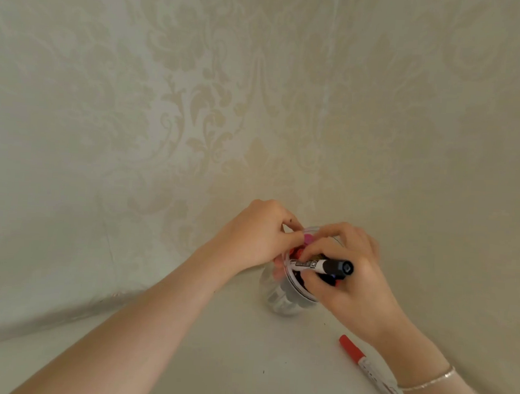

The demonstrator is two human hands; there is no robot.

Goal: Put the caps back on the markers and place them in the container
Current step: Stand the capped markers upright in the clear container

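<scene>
Fingers of the right hand (351,277) curl around a white-barrelled marker with a dark blue-black cap (324,266), pinching it between thumb and forefinger so that it lies nearly level across the mouth of a clear, round plastic container (285,303); the capped end points right, toward the knuckles, while the barrel's other end is hidden behind the fingertips. Fingers of the left hand (256,236) are bent together at the container's far rim, thumb and forefinger pinching at something there (what exactly they grip cannot be told, as the fingertips hide it). Pink and red marker ends (398,245) (387,258) show just inside the rim between the two hands, and dark shapes of more markers show through the container's wall. The container stands upright on a white table (211,347), set against a wall of cream damask-patterned paper (228,102). A second marker, white-barrelled with a red cap (364,364), lies on the table near the right wrist, well apart from the container, its lower end running out of view under the forearm. A thin silver chain bracelet (427,381) circles the right wrist
</scene>
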